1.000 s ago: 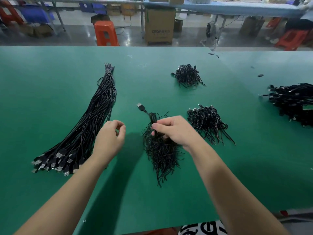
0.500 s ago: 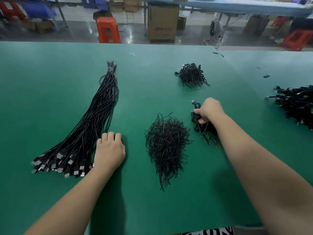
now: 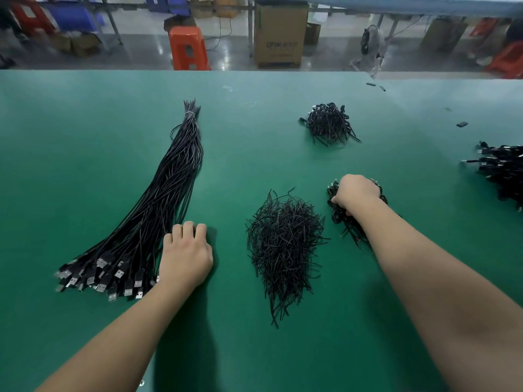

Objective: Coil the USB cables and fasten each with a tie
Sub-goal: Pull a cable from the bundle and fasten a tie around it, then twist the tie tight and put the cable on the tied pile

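Two hands: both out over the green table (image 3: 85, 137), so starting there and working outward (the pile of ties is my landmark for everything).
Right hand (image 3: 355, 192): knuckles up, fingers curled down into the small heap of coiled cables (image 3: 343, 222) just right of the pile of ties. It's gripping some of those coils, but how many I can't tell, the fingertips are buried.
Left hand (image 3: 185, 254): palm down on the table, left of the pile of ties, fingers bent at the knuckles and tucked right against the edge of the long bundle. Looks like it's touching the cables there; whether it actually has one pinched is hidden under the fingers, can't say.
Pile of ties (image 3: 283, 244): loose black twist ties in a messy mound between the two forearms, a few strands trailing toward the near edge.
Long bundle of USB cables (image 3: 158, 210): left of the pile of ties, uncoiled, fanned out with the silver USB plugs at the near end and the far end cinched together with a thin band.
Second heap of coiled cables (image 3: 329, 124): beyond the pile of ties, a bit to the right, well apart from it.
Big dark stack of cables (image 3: 501, 171): far right of the pile of ties, cut off by the frame edge.
Small black bits (image 3: 462, 124): on the table far right and beyond the ties (too small to identify).
Past the table: an orange stool (image 3: 188, 48) and a cardboard box (image 3: 280, 33) on the floor, beyond the ties.
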The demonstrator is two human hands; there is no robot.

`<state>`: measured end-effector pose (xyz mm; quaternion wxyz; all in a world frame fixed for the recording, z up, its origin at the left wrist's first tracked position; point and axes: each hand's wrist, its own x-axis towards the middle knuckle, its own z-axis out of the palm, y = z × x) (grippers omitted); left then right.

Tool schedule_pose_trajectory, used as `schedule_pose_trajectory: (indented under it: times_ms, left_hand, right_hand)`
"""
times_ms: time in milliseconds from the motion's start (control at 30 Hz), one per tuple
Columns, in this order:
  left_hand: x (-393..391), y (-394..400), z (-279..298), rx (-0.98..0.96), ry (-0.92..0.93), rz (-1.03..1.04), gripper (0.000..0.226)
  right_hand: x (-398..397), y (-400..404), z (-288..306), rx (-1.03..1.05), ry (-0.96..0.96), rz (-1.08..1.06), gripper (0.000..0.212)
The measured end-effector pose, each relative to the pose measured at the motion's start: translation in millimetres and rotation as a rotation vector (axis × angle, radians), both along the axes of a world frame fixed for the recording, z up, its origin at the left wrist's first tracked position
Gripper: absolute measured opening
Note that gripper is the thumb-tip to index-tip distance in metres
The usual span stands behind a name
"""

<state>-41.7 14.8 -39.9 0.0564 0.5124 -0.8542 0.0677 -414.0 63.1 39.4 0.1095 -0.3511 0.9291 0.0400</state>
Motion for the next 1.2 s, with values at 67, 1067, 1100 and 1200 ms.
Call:
schedule_pose_trajectory:
  times_ms: [67, 1067, 1100, 1200]
  left_hand:
    - [0.4, -0.5, -1.4, 0.005, 0.0, 0.001, 0.032]
    - [2.9, 3.8, 5.6, 0.003, -0.04, -0.028, 0.031]
    - [3.9, 3.3, 5.0, 0.002, -0.042, -0.033, 0.029]
    - [3.9, 4.2, 3.6, -0.026, -0.003, -0.034, 0.027]
  right_hand:
    - [0.3, 0.7, -2.3, 0.032, 0.041, 0.02, 0.026]
    - [269.5, 0.7, -47.8, -0.386, -0.761, 0.272, 0.035]
    - [273.3, 3.5, -53.0, -0.403, -0.75, 0.267, 0.034]
    - [276.4, 10.9, -64.5, -0.433, -0.668, 0.345, 0.034]
